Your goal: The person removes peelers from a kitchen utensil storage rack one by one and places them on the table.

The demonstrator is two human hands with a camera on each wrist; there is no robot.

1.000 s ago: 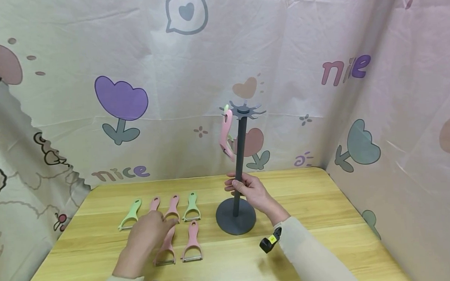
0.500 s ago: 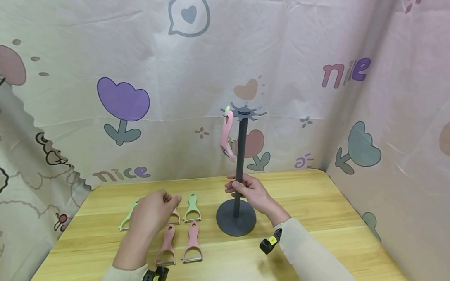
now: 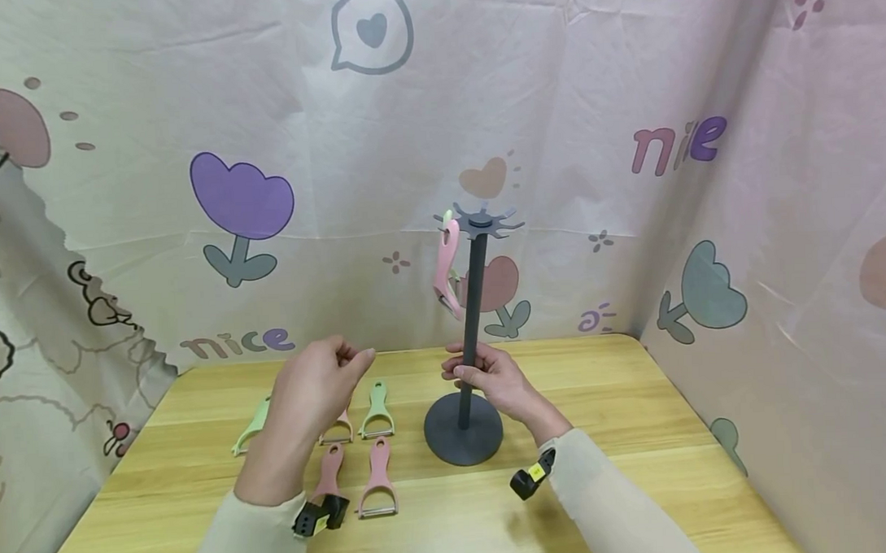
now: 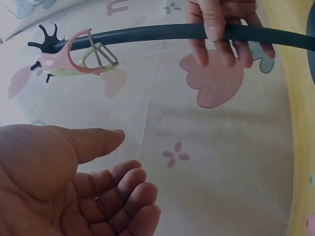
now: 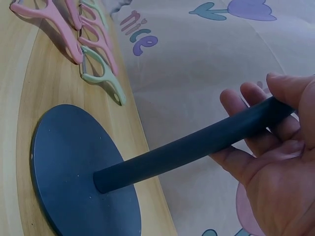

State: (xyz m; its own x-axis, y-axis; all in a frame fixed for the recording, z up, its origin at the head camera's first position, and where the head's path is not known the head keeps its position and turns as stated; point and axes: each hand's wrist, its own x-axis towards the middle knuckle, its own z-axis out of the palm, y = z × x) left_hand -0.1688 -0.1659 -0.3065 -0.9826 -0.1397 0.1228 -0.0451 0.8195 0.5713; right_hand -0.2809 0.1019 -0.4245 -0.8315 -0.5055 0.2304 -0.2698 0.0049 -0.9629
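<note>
My right hand (image 3: 504, 382) holds the dark pole of a round-based stand (image 3: 472, 304), thumb on the near side and fingers around the back. From an arm at the left of its top rack hang a pink peeler (image 3: 446, 264) and, behind it, a green peeler (image 4: 74, 73). Raised above the table's left part, my left hand (image 3: 311, 399) has its thumb out and fingers loosely bent; the left wrist view shows nothing in it. Under and beside it lie several peelers: a green one (image 3: 255, 427), another green (image 3: 377, 411), and pink ones (image 3: 379, 474), some partly hidden by the hand.
The wooden table (image 3: 594, 401) ends at the back against a patterned cloth (image 3: 380, 148). A second cloth face (image 3: 814, 215) stands along the right side. The stand's flat base (image 3: 449, 439) rests right of the peelers.
My left hand has risen from the peelers and moved right, toward the stand, with nothing seen in it. My right hand stays on the pole, and the hanging peelers keep their place.
</note>
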